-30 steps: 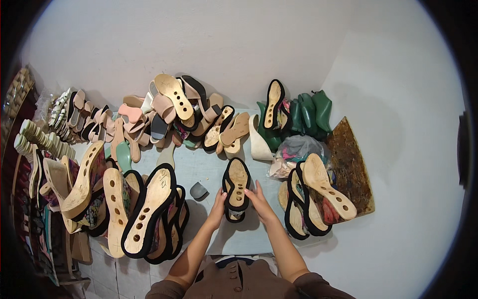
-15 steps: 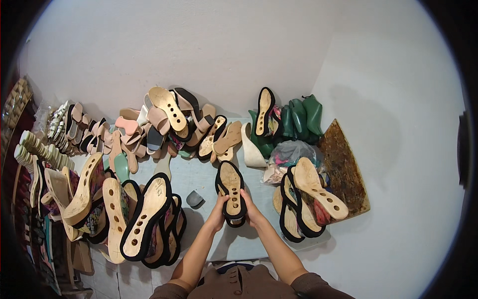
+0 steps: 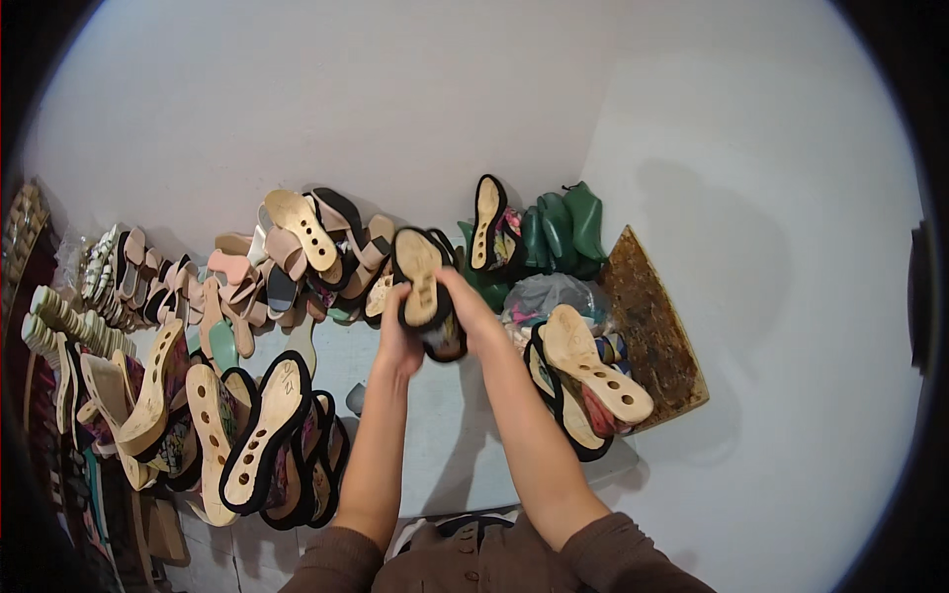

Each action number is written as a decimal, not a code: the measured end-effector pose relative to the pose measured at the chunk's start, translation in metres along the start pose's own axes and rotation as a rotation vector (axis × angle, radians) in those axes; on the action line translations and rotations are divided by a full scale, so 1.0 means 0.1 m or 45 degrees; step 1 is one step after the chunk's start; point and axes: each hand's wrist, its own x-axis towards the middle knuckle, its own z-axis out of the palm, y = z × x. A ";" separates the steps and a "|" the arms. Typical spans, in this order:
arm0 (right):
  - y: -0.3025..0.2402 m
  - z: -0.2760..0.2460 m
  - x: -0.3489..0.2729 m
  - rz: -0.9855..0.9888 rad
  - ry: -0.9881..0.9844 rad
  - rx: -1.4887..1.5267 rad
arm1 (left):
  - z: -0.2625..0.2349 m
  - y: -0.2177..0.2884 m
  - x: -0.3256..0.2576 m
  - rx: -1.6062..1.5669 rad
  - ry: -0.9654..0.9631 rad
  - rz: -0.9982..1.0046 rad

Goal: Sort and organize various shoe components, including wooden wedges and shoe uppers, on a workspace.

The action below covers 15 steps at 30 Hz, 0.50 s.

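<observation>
Both my hands hold a wedge shoe sole (image 3: 420, 265), tan underneath with a black padded rim and a row of holes. It is tilted, slightly blurred, and shows a dark patterned side at its near end. My left hand (image 3: 397, 334) is closed round its left edge. From the right, my right hand (image 3: 465, 308) grips it, with the thumb on the tan face near the holes. The fingers beneath are hidden. The sole is held above the table (image 3: 450, 445), in front of the far row of shoe parts.
Several similar wedge soles (image 3: 265, 430) lean together at the left. More wedges (image 3: 598, 371) lie by my right forearm, near a stained board (image 3: 657, 331). Green shoe lasts (image 3: 559, 232) and a clear plastic bag (image 3: 556, 295) stand behind. Heeled soles (image 3: 301, 232) pile along the wall.
Both hands have moved the wedge sole away from me and slightly left, tilting it. My arms are stretched further out. The whole view has shifted a little.
</observation>
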 end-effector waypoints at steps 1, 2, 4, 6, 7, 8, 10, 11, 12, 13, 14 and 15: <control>-0.23 0.02 0.10 0.059 -0.113 0.017 | 0.12 0.09 0.14 -0.024 -0.059 -0.008; -0.49 0.13 0.10 0.171 -0.123 0.007 | 0.22 0.21 0.23 -0.021 -0.097 -0.020; -0.93 0.16 0.15 0.263 -0.118 -0.174 | 0.51 0.35 0.38 0.024 -0.133 -0.015; -1.41 0.24 0.05 0.402 -0.185 -0.369 | 0.76 0.47 0.51 0.030 -0.203 -0.028; -1.53 0.08 0.18 0.236 -0.233 -0.449 | 0.91 0.46 0.65 0.041 -0.279 -0.003; -1.72 0.03 0.16 0.234 -0.176 -0.595 | 1.03 0.46 0.74 0.032 -0.374 -0.051; -1.97 -0.16 0.26 0.188 -0.127 -0.844 | 1.23 0.43 0.91 -0.006 -0.503 -0.124; -2.04 -0.14 0.24 0.100 -0.030 -0.976 | 1.22 0.42 1.09 -0.057 -0.491 -0.139; -2.06 -0.19 0.32 0.012 -0.027 -1.121 | 1.18 0.41 1.26 -0.037 -0.494 -0.150; -2.10 -0.32 0.39 -0.075 0.001 -1.267 | 1.20 0.32 1.44 -0.022 -0.511 -0.177; -2.10 -0.38 0.42 -0.078 0.054 -1.296 | 1.18 0.23 1.62 -0.035 -0.495 -0.206; -2.01 -0.62 0.63 -0.214 0.169 -1.454 | 1.22 0.09 1.78 -0.043 -0.491 -0.246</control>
